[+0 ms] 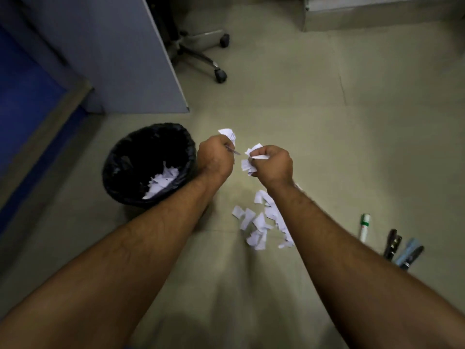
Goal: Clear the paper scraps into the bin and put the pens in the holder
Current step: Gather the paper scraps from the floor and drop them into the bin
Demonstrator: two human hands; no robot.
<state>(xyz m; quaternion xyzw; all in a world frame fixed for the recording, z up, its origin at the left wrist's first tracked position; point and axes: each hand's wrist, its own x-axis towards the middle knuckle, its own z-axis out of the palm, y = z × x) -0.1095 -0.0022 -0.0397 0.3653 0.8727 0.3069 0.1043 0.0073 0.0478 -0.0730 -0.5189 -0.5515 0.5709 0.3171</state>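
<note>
The left hand point(215, 157) is gripping a pen point(233, 150) and scraps; the right hand point(273, 166) is clutching a wad of paper scraps point(251, 157); the bin point(148, 163) is sitting just left of the left hand, nearer it; loose scraps point(261, 220) are lying below the right wrist.

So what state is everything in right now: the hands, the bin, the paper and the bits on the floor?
Left hand: gripping paper scraps and a pen.
Right hand: clutching paper scraps.
Bin: upright, black-lined, some scraps inside.
Scrap pile: loose on the floor.
Glue stick: lying on the floor, capped.
Two staplers: lying side by side.
</note>
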